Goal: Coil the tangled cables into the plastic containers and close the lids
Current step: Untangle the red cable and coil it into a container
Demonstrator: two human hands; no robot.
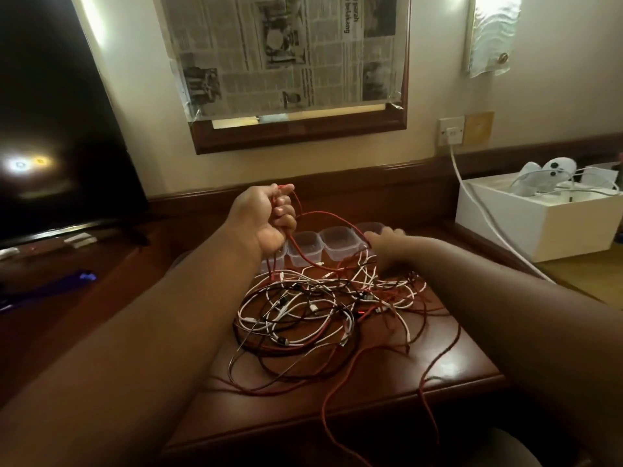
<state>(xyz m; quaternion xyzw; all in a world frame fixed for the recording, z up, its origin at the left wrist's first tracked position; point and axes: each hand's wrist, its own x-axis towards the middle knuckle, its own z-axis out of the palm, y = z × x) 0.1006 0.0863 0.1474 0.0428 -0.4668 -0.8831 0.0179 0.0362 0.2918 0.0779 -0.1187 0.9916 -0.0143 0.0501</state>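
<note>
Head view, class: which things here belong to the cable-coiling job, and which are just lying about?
Job:
left hand gripping the red cable
right hand
tangled cables
plastic containers

Lying about:
television
newspaper
white box
wall socket

A large black flat television screen point(57, 123) fills the left side and reflects two bright spots of light. Beneath it, on a dark wooden ledge point(67, 261), lie a few small white strips. On the cream wall hangs a dark wooden picture frame point(300, 129) whose face is covered by a taped-on sheet of printed newspaper point(286, 52). To the right, a white wall socket plate point(451, 130) sits beside a yellowish square plate point(478, 127), and a thick white power cord point(478, 210) runs down from the socket. Near it stands an open white rectangular box point(546, 227) holding pale rounded devices and thin white wires. A frosted glass wall lamp point(492, 32) glows at the upper right.
</note>
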